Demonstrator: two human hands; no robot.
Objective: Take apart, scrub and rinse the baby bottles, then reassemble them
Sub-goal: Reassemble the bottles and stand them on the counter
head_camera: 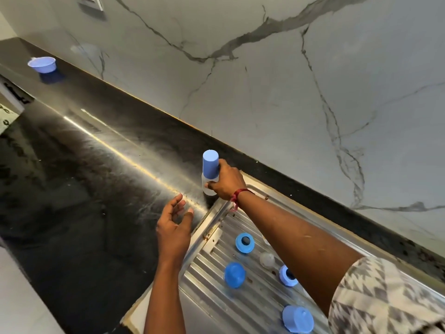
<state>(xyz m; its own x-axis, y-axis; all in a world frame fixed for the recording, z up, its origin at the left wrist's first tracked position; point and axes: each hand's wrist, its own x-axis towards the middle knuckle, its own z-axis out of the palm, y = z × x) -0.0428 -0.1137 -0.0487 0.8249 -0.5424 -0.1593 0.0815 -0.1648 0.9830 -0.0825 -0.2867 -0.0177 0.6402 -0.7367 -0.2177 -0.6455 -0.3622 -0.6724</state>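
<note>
blue cap (297, 319) on drainboard (255, 300) | right hand (226, 180) grasping bottle (210, 167) beside drainboard rim | left hand (174, 227) released over counter (84, 189)

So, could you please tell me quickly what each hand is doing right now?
Left hand: open, holding nothing.
Right hand: gripping the upright pale baby bottle with the tall light-blue cap.

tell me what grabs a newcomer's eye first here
The right hand grips a blue-capped bottle upright on the dark counter, just beyond the steel drainboard. The left hand hovers open beside it. On the drainboard, loose blue rings and caps lie with a clear teat.
</note>
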